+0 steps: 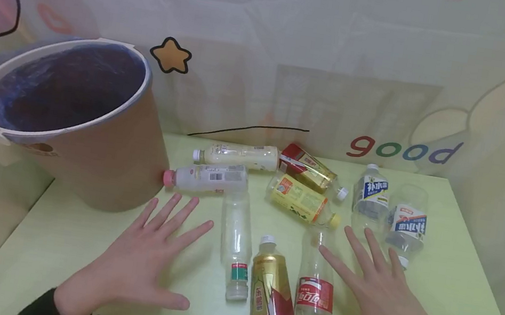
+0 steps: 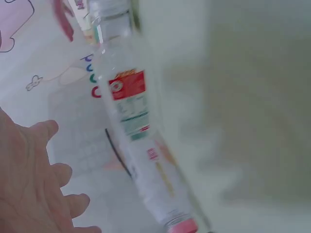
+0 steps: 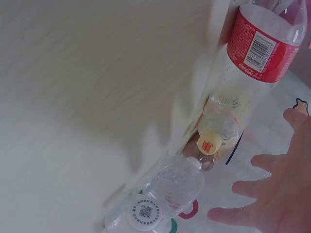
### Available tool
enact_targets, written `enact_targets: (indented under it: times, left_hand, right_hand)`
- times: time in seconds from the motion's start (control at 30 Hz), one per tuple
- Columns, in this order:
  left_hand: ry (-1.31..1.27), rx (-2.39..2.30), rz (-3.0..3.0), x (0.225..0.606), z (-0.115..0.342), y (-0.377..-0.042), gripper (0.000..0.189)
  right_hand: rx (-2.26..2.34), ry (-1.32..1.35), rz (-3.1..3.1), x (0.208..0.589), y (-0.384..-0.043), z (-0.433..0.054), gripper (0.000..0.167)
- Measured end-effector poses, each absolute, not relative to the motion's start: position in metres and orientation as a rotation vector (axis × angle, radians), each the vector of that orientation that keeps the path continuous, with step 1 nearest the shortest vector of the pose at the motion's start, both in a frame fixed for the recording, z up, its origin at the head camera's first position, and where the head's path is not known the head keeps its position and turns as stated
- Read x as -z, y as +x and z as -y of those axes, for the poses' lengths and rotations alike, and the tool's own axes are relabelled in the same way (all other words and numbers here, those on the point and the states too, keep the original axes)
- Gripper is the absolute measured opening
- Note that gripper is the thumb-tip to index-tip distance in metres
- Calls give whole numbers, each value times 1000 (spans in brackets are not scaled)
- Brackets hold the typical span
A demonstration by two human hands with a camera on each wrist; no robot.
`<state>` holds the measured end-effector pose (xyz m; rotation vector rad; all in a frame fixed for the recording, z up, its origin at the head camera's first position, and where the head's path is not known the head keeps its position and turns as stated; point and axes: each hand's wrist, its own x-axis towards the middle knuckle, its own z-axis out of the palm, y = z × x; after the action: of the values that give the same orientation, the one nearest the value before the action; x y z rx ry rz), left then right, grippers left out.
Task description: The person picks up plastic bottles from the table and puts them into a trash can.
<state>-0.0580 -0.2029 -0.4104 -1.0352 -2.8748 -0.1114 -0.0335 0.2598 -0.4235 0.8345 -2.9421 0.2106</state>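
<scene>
My left hand (image 1: 140, 263), fingers spread, holds nothing and hovers over the table's left side. To its right lies a clear bottle (image 1: 236, 230) with a small red-and-green label; ahead is a pink-capped bottle (image 1: 211, 177). My right hand (image 1: 381, 307), also spread and holding nothing, is beside a clear Coca-Cola bottle (image 1: 315, 294), its thumb and index finger overlapping that bottle's edge in the head view. Between the hands lies a gold-and-red bottle (image 1: 273, 303). Beyond the right hand are two clear bottles with blue-and-white labels, one cap-back (image 1: 375, 191), the other cap-forward (image 1: 409, 222).
A tall brown bucket (image 1: 106, 164) lined with a bluish plastic bag stands at the back left. Along the back lie a pale white-capped bottle (image 1: 243, 156), another gold-and-red bottle (image 1: 307, 168) and a yellow-labelled bottle (image 1: 300, 199). A printed curtain (image 1: 249, 44) hangs behind the table (image 1: 49, 258).
</scene>
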Motion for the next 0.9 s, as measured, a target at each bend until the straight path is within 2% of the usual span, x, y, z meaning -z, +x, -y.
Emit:
enact_targets:
  times: [0.2, 0.4, 0.53, 0.67, 0.77, 0.9]
  left_hand:
    - [-1025, 165, 2851, 366, 206, -77, 126]
    - [-1023, 177, 2595, 314, 215, -96, 103]
    - [-829, 140, 2563, 283, 228, -109, 98]
    - [-533, 119, 2720, 260, 247, -120, 103]
    - [-337, 107, 2841, 251, 260, -128, 108]
    - [-175, 120, 2902, 250, 272, -138, 104]
  right_hand:
    - [-210, 832, 2935, 424, -35, -261, 138]
    - [-207, 823, 2944, 426, -36, -263, 138]
    - [-195, 811, 2959, 426, -36, -265, 137]
    - [-192, 807, 2963, 427, -36, -266, 136]
    - [-191, 808, 2950, 427, -35, -267, 136]
    - [-188, 811, 2934, 428, -36, -269, 136]
